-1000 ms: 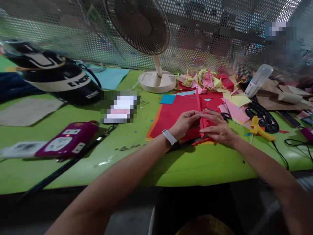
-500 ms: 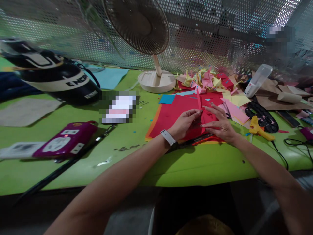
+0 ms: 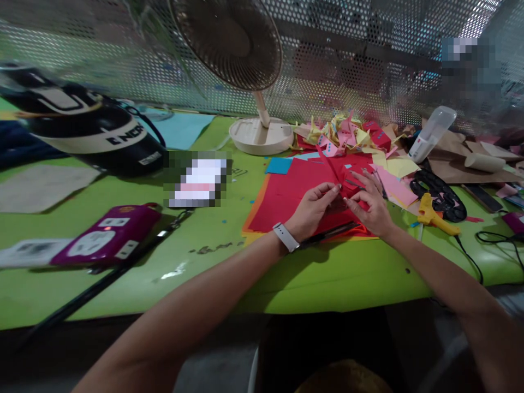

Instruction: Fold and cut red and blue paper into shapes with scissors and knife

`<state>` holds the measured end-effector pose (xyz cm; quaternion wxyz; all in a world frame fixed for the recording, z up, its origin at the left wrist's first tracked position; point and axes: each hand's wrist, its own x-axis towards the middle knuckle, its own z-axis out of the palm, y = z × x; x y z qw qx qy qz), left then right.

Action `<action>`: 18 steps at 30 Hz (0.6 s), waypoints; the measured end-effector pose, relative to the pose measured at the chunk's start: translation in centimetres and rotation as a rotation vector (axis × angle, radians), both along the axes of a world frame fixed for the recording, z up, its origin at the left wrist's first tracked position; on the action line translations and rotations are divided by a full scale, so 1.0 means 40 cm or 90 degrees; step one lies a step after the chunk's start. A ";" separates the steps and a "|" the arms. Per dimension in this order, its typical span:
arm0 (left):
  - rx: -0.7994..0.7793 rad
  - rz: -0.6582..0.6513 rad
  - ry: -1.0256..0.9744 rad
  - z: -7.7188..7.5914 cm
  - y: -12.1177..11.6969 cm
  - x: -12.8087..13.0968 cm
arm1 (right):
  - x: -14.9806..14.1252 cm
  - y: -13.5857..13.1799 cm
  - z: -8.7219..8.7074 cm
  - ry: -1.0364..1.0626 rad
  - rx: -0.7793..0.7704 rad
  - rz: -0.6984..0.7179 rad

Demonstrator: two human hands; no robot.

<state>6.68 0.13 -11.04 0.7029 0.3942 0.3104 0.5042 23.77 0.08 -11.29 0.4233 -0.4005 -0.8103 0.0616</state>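
Note:
My left hand (image 3: 314,210), with a pale watch band on its wrist, pinches a folded piece of red paper (image 3: 327,164) between thumb and forefinger. A narrow strip of this paper sticks up and to the left. Facing it from the right, my right hand (image 3: 373,207) has its thumb and a bent finger at the paper's lower edge, other fingers reaching over it. Part of the fold is hidden behind the fingers. Beneath both hands lies a stack of red sheets (image 3: 274,199) with orange edges showing. A dark slim tool (image 3: 333,232) rests near the stack's front edge.
Behind the stack are a heap of folded paper scraps (image 3: 347,134) and a fan (image 3: 262,136). A yellow glue gun (image 3: 438,218) lies to the right. Left are a phone (image 3: 200,180), a purple power bank-like device (image 3: 108,234) and a black bottle (image 3: 98,134).
The upright red strip has tipped further left. My right hand's fingers have drawn up and curled more around the paper; my left hand has barely shifted.

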 end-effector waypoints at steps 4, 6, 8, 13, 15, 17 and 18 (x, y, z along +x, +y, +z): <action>0.012 -0.007 0.003 -0.001 -0.002 0.002 | -0.004 -0.003 -0.002 0.015 0.007 -0.022; 0.008 -0.013 -0.001 -0.002 -0.002 0.001 | -0.005 -0.002 -0.007 0.031 0.000 -0.026; 0.006 -0.016 -0.004 -0.002 -0.002 0.000 | -0.006 -0.003 -0.011 0.046 -0.025 -0.018; 0.046 -0.025 0.002 -0.005 -0.002 -0.001 | -0.012 -0.010 -0.005 0.057 -0.106 -0.009; 0.037 -0.028 -0.008 -0.006 -0.001 -0.001 | -0.013 -0.012 -0.001 0.067 -0.112 -0.009; 0.011 -0.022 -0.019 -0.009 0.000 -0.002 | -0.014 -0.013 0.001 0.076 -0.114 -0.006; -0.001 -0.019 -0.023 -0.010 0.000 -0.003 | -0.014 -0.013 0.001 0.080 -0.117 -0.004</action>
